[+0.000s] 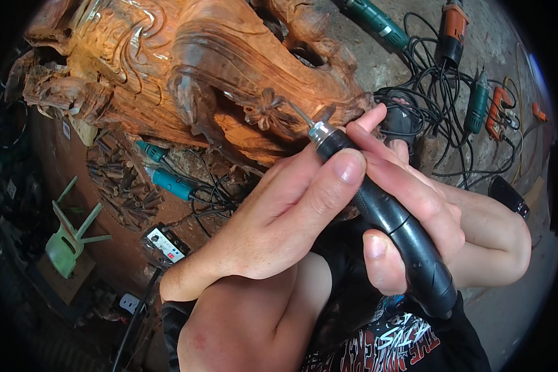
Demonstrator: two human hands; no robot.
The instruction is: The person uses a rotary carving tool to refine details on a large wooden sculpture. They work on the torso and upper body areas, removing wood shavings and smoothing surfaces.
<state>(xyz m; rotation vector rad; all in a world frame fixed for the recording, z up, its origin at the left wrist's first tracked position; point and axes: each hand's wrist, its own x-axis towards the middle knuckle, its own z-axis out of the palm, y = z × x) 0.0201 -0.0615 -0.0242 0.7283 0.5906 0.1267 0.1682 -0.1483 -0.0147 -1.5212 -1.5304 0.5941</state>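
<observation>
A black handheld rotary carving tool (384,214) slants across the middle, its thin bit (299,113) pointing up and left. My right hand (418,198) is wrapped round the tool's body, fingers on top and thumb below. Up by the metal collar, my left hand (291,208) steadies the tool with its thumb pressed on the housing; most of its fingers are hidden behind. The bit reaches beside a small carved flower (265,110) on a large reddish-brown wood carving (229,62). Whether the tip touches the wood I cannot tell.
Green power tools (378,25), an orange grinder (454,28) and tangled black cables (425,93) lie at upper right. An orange power strip (497,115) is beyond. Teal tools (170,183), many small bits (127,192), a white control box (163,245) and a green stool (67,245) are left.
</observation>
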